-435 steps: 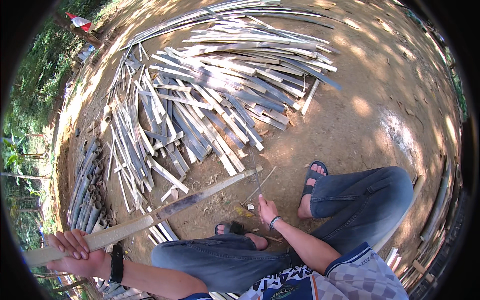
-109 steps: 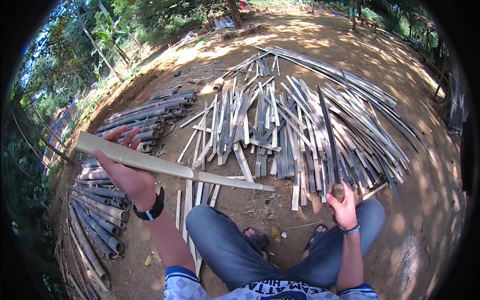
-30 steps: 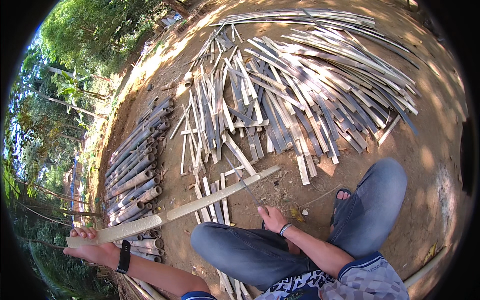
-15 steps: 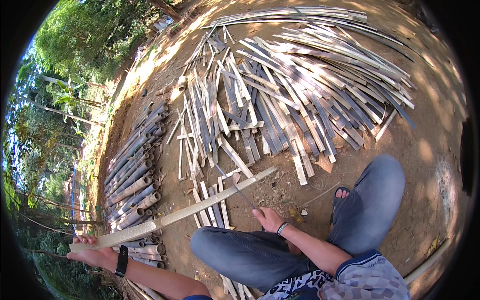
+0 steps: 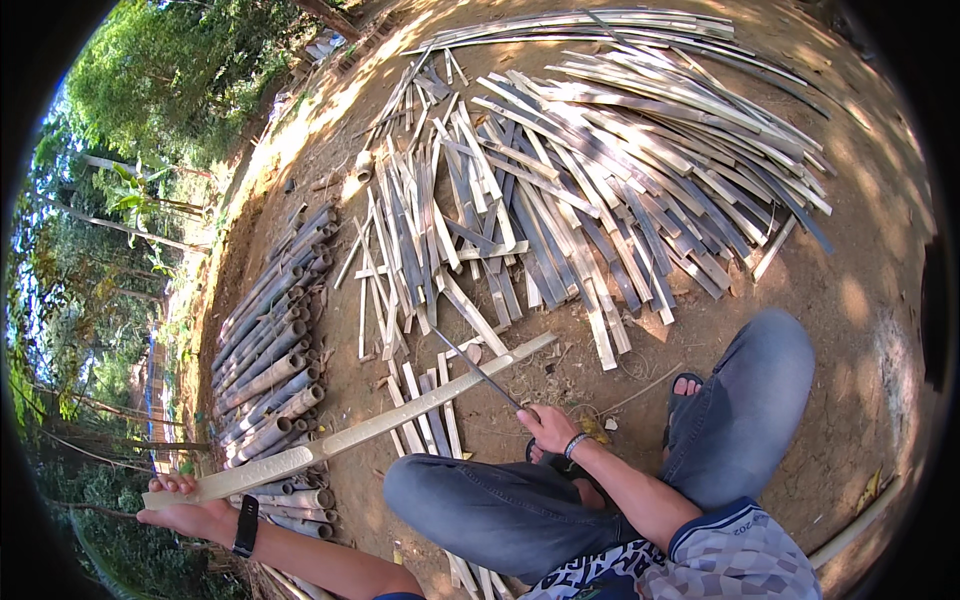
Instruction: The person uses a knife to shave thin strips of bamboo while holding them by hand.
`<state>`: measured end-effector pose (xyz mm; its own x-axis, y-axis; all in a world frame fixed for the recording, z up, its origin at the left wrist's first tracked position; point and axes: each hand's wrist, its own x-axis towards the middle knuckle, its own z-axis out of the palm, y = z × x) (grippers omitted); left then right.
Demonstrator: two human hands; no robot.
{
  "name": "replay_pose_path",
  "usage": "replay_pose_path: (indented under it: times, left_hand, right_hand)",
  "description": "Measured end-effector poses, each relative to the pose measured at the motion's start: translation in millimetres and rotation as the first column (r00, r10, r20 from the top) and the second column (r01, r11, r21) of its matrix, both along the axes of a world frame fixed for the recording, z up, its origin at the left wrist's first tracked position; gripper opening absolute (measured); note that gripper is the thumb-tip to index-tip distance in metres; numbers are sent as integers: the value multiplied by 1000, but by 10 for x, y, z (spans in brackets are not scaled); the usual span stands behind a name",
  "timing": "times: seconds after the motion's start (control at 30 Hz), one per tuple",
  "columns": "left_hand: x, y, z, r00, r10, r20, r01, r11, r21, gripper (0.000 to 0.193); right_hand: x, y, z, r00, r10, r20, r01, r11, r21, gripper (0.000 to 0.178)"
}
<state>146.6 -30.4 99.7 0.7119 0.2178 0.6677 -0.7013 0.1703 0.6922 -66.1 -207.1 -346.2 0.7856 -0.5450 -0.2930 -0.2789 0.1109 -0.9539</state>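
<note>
A long, pale split bamboo strip [image 5: 400,414] stretches from the lower left up toward the middle, its inner face up with a node ridge across it. Its near end rests in my left hand [image 5: 190,513], the fingers curled over its edge. My right hand [image 5: 550,428] is closed round the handle of a long, thin-bladed knife [image 5: 475,368]. The blade points up and to the left, crossing the strip's far part in the picture. Whether the edge touches the strip I cannot tell. The handle is mostly hidden by my fingers.
A large heap of split bamboo strips [image 5: 620,170] spreads over the dirt ground ahead. Dark whole bamboo poles [image 5: 270,370] lie stacked at the left. A few strips [image 5: 428,410] lie beneath the held one. My bent legs [image 5: 490,510] are close below the knife.
My right hand has shifted slightly up and to the right with the knife. The left hand and the bamboo strip stay almost in place.
</note>
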Motion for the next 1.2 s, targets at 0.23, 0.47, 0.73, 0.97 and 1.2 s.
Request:
replay_pose_path:
  times: [0.23, 0.47, 0.73, 0.97, 1.2]
  left_hand:
    - [8, -129, -43, 1000, -2, -22, 2, 1000, -19, 60]
    - [-24, 25, 14, 1000, -13, 18, 13, 1000, 4, 60]
    - [-96, -40, 9, 1000, 5, 22, -6, 1000, 9, 61]
    - [-116, -120, -44, 1000, 3, -11, -3, 1000, -3, 62]
    - [-200, 14, 12, 998, -61, 27, 62, 998, -26, 59]
  right_hand:
    - [84, -50, -689, 974, -207, -86, 201, 977, -74, 56]
    - [6, -55, -66, 1000, -7, 14, 6, 998, 64, 63]
    - [102, -8, -672, 976, -192, -100, 196, 980, 33, 56]
    - [13, -17, -386, 992, -103, 75, 97, 992, 81, 56]
    - [105, 60, -256, 998, -52, -39, 57, 988, 143, 60]
